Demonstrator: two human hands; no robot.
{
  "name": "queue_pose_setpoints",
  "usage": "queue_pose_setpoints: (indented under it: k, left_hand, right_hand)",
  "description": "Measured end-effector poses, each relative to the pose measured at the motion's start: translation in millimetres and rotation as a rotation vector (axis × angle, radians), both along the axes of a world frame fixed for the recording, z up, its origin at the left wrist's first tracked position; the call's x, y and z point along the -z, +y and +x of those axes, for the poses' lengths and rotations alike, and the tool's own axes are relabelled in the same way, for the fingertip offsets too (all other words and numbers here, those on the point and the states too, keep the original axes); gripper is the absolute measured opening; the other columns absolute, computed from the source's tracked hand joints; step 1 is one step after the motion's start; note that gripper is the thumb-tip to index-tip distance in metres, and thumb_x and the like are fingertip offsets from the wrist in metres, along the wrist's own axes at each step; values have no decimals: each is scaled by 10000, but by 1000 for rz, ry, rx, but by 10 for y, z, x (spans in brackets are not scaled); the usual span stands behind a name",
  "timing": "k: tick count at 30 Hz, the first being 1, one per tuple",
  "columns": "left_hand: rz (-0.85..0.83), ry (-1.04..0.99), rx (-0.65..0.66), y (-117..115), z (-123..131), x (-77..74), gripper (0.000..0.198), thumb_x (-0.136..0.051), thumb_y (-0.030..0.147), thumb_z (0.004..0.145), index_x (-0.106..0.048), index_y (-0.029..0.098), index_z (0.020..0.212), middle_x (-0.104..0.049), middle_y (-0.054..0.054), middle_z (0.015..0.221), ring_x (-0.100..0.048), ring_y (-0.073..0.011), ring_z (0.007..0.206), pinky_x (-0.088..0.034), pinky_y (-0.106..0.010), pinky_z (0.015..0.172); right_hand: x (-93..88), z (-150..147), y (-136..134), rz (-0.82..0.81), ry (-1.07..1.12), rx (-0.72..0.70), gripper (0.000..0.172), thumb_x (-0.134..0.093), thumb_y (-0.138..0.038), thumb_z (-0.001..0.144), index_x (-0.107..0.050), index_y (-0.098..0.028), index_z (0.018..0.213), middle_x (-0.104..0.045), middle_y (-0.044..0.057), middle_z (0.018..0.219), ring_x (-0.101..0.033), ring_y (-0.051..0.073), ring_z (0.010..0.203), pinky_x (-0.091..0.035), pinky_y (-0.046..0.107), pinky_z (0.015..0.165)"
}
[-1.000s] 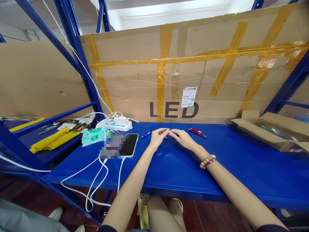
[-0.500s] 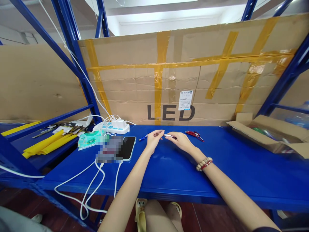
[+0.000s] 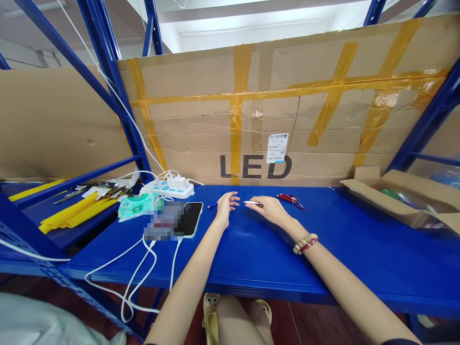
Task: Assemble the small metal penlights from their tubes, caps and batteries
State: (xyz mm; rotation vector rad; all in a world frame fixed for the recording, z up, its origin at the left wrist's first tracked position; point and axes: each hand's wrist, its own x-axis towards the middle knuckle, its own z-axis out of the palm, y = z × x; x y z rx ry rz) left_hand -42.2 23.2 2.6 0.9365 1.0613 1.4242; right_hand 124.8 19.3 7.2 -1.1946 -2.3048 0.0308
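Observation:
Pinched in the fingers of my right hand [image 3: 269, 207] is a pen [image 3: 251, 202] with a white end pointing left and a dark red part by the fingertips. My left hand [image 3: 224, 209] is open just left of that pen, fingers apart and holding nothing. A blue pen [image 3: 212, 205] lies on the blue tabletop [image 3: 266, 258] beside my left hand, partly hidden behind it. Past my right hand rests a small group of red pens [image 3: 291, 199].
On the left are a phone [image 3: 192, 218], a green packet [image 3: 133, 207], a white power strip [image 3: 179, 190] and loose white cables [image 3: 125, 287]. An open cardboard box [image 3: 406, 211] sits at the right. A large cardboard sheet [image 3: 197, 139] stands behind the table. Someone's grey clothing [image 3: 43, 316] shows lower left.
My left hand has let go of the pen's end; its fingers have opened and moved slightly left. My right hand still holds the pen. More grey clothing shows at lower left.

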Motion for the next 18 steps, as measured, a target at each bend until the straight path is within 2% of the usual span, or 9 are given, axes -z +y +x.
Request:
queue_pose_setpoints:
  k: [4,11,18]
  left_hand:
    - [-58,-55,33,-10,5,-21,244,-451,295,747,-625,135,807,-642,-38,695,-554,-89,530,-353,-190,502]
    - [-85,-79,60,10,-7,5,273,-430,322,749,-623,136,796,-649,-47,694,-553,-97,530,-358,-195,497]
    - [-99,-72,64,-10,8,-11,274,-430,316,753,-627,132,802,-665,-55,712,-563,-100,533,-363,-196,493]
  right_hand:
    - [15,18,18,11,-27,3,445,-358,-540,882,-555,-204,668,-614,1,637,-525,131,595,-269,225,534]
    - [12,33,39,27,-28,0,423,-361,-528,888,-625,-217,777,-679,27,767,-597,156,729,-317,226,587]
    - [-21,38,15,18,-40,20,427,-364,-541,880,-614,-214,765,-663,23,719,-578,152,662,-306,230,562]
